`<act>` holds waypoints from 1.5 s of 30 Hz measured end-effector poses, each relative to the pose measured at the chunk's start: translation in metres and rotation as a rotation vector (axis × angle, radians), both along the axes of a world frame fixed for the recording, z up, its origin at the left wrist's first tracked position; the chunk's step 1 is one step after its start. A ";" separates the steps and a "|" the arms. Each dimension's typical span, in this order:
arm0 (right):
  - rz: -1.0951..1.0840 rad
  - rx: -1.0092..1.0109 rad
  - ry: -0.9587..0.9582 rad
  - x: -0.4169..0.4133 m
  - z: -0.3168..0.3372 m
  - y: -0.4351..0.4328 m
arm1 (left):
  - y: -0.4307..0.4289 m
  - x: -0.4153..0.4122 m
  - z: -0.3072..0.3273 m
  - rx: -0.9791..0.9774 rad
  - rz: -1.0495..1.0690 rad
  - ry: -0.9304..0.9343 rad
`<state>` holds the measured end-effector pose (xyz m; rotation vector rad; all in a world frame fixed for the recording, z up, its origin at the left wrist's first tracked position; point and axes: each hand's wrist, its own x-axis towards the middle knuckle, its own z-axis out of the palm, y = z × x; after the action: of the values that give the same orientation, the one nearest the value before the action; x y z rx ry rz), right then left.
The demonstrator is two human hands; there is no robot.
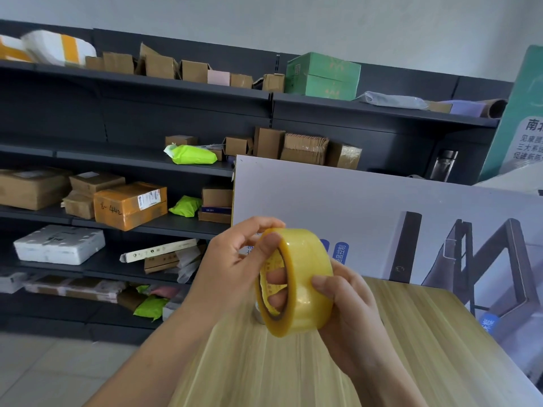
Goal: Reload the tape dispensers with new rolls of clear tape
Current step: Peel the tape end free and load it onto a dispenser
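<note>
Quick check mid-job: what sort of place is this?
Probably a parcel depot or packing storeroom: dark shelving holds taped cardboard parcels and green mailer bags; a tape roll is held above a wooden table.

Room to pass over the wooden tabletop (435,348) at front and right, around the raised tape roll (308,277). Walled behind by an upright printed board (367,201); parcel-filled shelves (117,160) left.

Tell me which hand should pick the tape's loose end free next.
Left, probably. The right hand carries the tape roll, fingers through its core, thumb on the outer face. The left hand only pinches the upper rim, so it can let go and pick.
</note>
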<state>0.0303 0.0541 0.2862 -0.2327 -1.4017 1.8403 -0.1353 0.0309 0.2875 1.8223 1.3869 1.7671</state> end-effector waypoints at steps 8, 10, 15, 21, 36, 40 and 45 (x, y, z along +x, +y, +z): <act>-0.046 -0.146 -0.092 0.000 0.011 -0.006 | -0.006 -0.008 -0.001 0.329 0.004 0.457; -0.020 -0.190 -0.097 0.000 0.010 -0.007 | -0.006 -0.011 0.000 0.306 -0.002 0.496; 0.106 -0.217 -0.016 -0.001 0.007 -0.007 | -0.006 -0.014 -0.003 0.334 0.116 0.494; 0.112 -0.050 -0.001 0.003 0.013 -0.012 | -0.007 -0.013 -0.011 0.270 0.246 0.314; -0.006 0.028 -0.012 -0.003 0.014 -0.021 | -0.016 -0.002 -0.010 0.004 0.393 0.405; 0.006 0.048 -0.001 -0.003 0.014 -0.023 | -0.016 0.001 -0.012 -0.106 0.398 0.463; 0.016 0.035 0.012 -0.002 0.011 -0.022 | -0.017 0.002 -0.013 -0.232 0.445 0.524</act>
<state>0.0278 0.0320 0.2977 -0.1929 -1.4305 1.8254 -0.1335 0.0141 0.2748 2.0415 2.2373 1.2462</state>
